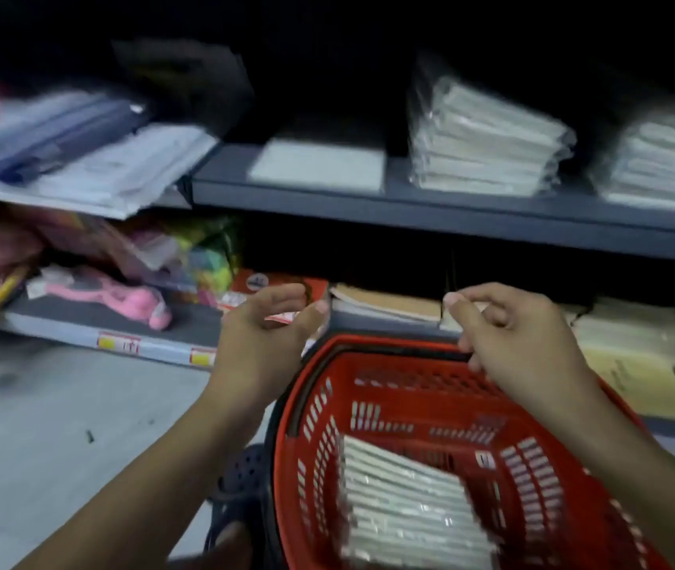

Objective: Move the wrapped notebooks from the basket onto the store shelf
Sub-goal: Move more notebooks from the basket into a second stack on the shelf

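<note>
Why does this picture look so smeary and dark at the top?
Head view: motion blur smears the shelf and stacked wrapped notebooks; the upper area is nearly black, unlit; glare glints off the wrapped pack in the basket.

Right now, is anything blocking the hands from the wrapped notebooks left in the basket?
Nothing visible. Left hand and right hand hover empty above the basket; its handle lies along the rim, and the wrapped notebooks lie uncovered.

Your basket [410, 364] stands open on top at 6 o'clock, so you can reach straight down to the wrapped notebooks [406, 512]. On the store shelf [451, 207] at 12 o'clock, bare board shows between the flat white pack [315, 164] and the wrapped stack [488, 146]; another stack [665, 158] blocks 2 o'clock.
</note>
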### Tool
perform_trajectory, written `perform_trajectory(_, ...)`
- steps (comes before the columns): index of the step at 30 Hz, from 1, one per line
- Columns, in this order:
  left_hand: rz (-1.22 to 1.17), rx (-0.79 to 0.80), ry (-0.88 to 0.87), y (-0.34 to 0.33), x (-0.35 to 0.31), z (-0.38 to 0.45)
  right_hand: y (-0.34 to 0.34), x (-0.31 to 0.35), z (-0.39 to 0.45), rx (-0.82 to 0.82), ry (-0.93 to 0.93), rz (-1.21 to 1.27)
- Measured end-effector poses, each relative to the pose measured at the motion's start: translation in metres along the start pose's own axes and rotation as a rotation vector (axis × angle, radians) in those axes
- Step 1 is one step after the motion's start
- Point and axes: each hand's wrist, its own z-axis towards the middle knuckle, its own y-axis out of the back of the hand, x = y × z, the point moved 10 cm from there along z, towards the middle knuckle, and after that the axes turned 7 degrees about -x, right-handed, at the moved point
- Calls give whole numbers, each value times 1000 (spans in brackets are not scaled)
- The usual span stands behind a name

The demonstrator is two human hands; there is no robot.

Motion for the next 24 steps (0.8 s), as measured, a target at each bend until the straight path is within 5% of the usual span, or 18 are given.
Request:
perform_trajectory(9,38,133,393,-56,114,-69,-18,-121,-68,238,-266,-69)
perform_trajectory(24,516,154,320,-103,187,-46,-102,-245,-128,405,-848,-3)
